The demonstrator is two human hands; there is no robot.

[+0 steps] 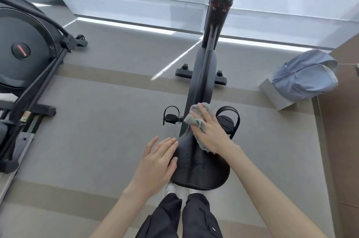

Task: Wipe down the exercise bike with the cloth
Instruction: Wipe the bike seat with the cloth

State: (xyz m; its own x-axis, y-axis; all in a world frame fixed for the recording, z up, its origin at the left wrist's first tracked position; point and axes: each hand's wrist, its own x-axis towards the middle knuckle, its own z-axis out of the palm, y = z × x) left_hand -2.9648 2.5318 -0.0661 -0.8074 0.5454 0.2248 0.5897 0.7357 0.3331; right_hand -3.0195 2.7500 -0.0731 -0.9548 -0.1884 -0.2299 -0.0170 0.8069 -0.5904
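Observation:
The black exercise bike (204, 74) stands straight ahead of me, its frame running away toward the window. Its black saddle (200, 167) is just below my head, above my feet. My right hand (210, 132) lies flat with straight fingers on a grey cloth (196, 119), pressing it onto the saddle's narrow front end. My left hand (157, 162) rests on the saddle's left edge, fingers straight and the thumb lying on top. A pedal with a strap shows on each side, the left pedal (171, 117) and the right pedal (226, 121).
Another black exercise machine (29, 59) fills the left side. A blue-grey garment (305, 76) lies on a grey block (275, 94) at the right, beside a brown panel (342, 140). Grey floor mats spread around the bike.

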